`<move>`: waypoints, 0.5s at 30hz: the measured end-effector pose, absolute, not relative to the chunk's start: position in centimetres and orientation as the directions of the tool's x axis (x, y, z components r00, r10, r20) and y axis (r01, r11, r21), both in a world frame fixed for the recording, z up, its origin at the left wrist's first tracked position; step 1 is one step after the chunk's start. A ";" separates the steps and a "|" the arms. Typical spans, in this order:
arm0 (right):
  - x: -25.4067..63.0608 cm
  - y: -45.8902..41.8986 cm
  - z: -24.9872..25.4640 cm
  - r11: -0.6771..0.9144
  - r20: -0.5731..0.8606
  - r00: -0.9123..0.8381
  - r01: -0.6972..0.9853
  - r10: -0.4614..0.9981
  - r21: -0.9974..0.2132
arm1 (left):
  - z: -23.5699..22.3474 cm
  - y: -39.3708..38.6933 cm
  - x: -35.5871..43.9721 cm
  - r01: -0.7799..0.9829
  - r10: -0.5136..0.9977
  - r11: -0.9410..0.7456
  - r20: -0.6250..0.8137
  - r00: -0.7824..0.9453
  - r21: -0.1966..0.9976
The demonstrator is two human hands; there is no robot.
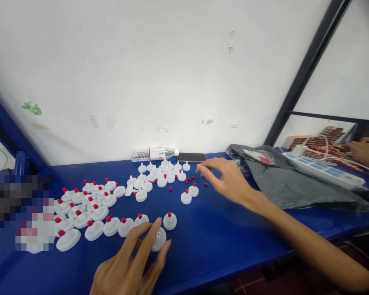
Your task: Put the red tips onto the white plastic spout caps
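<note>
Lid (159, 243) sits pinched in the left hand (127, 262); the right hand (229, 178) curls loosely near red caps (187, 181), its grip unclear.

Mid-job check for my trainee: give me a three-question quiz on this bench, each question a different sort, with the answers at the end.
1. Multiple choice: what is between the fingers of the left hand?
A) a clear bottle
B) a white round piece without a red tip
C) a grey bag
2. True or false: the water bottle lies on its side, with its cap end towards the dark phone.
3. Fill in the blank: the small loose pieces nearest the right hand are ____ in colour.

Key: 1 B; 2 true; 3 red
</note>
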State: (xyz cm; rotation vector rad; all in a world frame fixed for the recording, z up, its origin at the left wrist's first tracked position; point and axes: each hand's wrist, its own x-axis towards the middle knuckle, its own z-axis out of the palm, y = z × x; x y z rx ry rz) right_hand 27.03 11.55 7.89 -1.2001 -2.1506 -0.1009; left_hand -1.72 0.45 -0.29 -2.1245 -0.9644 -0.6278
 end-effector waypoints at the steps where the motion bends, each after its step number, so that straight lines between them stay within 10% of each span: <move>1: 27.6 12.3 8.0 0.415 0.476 -0.271 0.880 0.837 -0.229 | -0.3 0.4 -1.8 0.793 0.456 -0.476 0.664 0.593 -0.381; 4: 28.7 13.8 7.3 0.221 0.278 -0.173 0.963 0.945 -0.152 | -0.2 0.4 -1.7 0.796 0.472 -0.494 0.660 0.584 -0.351; 15: 28.8 14.3 5.4 0.296 0.173 -0.274 0.948 0.946 -0.117 | 0.8 0.4 -0.6 0.832 0.501 -0.525 0.725 0.472 -0.179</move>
